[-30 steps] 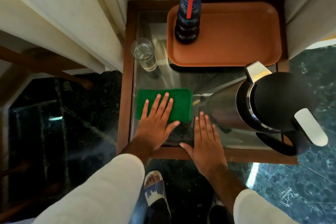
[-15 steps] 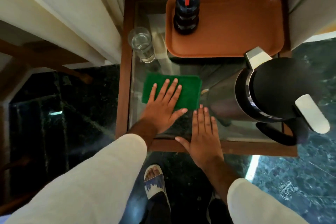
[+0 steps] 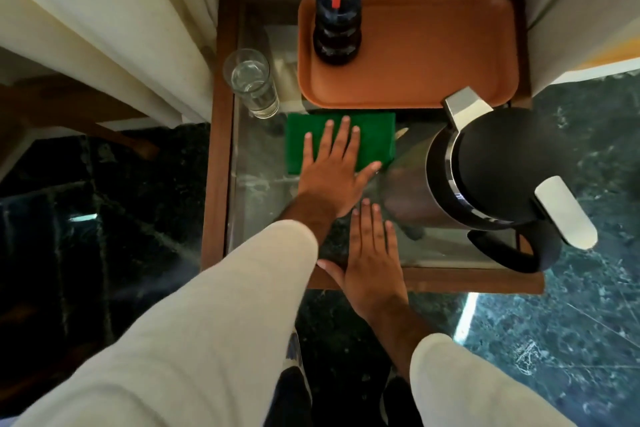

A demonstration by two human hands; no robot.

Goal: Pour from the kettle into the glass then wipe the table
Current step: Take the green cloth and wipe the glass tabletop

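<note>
The left hand point(image 3: 332, 173) presses flat, fingers spread, on the green cloth point(image 3: 375, 135) lying mid-tabletop point(image 3: 259, 204) between glass point(image 3: 254, 83) and kettle point(image 3: 485, 177). The right hand point(image 3: 372, 260) rests open. The cloth looks soft, light; palm pressure should suffice.

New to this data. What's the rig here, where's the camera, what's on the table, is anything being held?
There is no robot. A person wears one wide-angle camera on the head, looking down at their own two bare hands, so this is a single top-down view.

The surface is a small glass-topped table with a wooden frame. On it stand a glass with water in it, a black and steel kettle, and an orange tray carrying a spray bottle.

The left hand lies flat, fingers spread, pressing a green cloth onto the glass top. The right hand rests flat near the table's front edge. Neither hand grips anything; the cloth is only pinned under the palm.
</note>
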